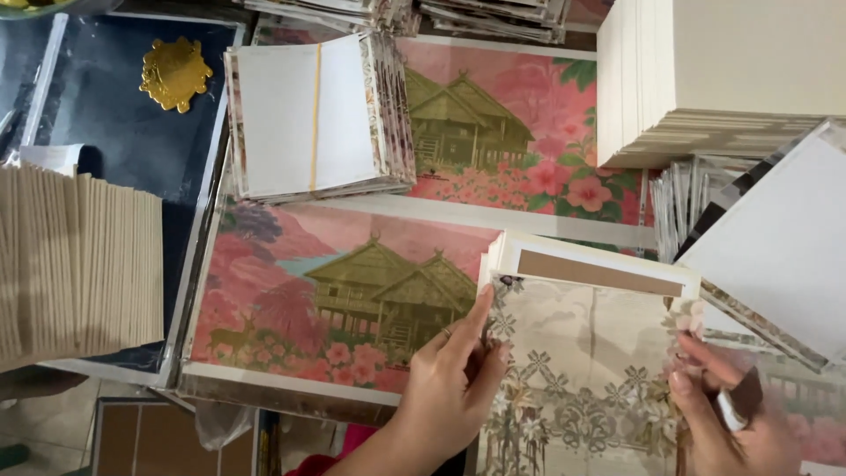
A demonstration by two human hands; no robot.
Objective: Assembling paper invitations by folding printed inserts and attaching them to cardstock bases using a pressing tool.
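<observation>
from the head camera, looking down: the left hand (pixel 449 375) pinches the left edge of a printed card folder (pixel 582 370), thumb on top and fingers curled beneath, while the right hand (pixel 727 414) grips the right edge, fingers closed on the card and on what seems to be a small white and dark object tucked in the palm (too hidden to tell what). the folder sits low in the middle of the view, held just above a large pink box lid (pixel 339 300) printed with a stilted wooden house and flowers.

the folder looks like light, fairly stiff card. it should hold flat when pinched at the sides, as it is now, yet would crease if squeezed near a fold. the printed face may be smooth and a little slippery, so the edges seem the safest grip.

it is pale beige with a faded landscape, a grey floral lattice across the middle, palm-like plants at lower left and pink blossoms at the right edge. behind its top edge a white flap with a brown strip (pixel 599 271) shows.

around it: a second pink box lid (pixel 511 132) further back, a banded stack of white cards (pixel 308 115) resting on it, a row of beige card edges (pixel 79 256) at left, a gold embossed seal (pixel 176 72) on a dark blue sheet (pixel 115 141), a tall pile of cream boxes (pixel 705 70) at upper right, and a tilted white box (pixel 784 247) at right.
</observation>
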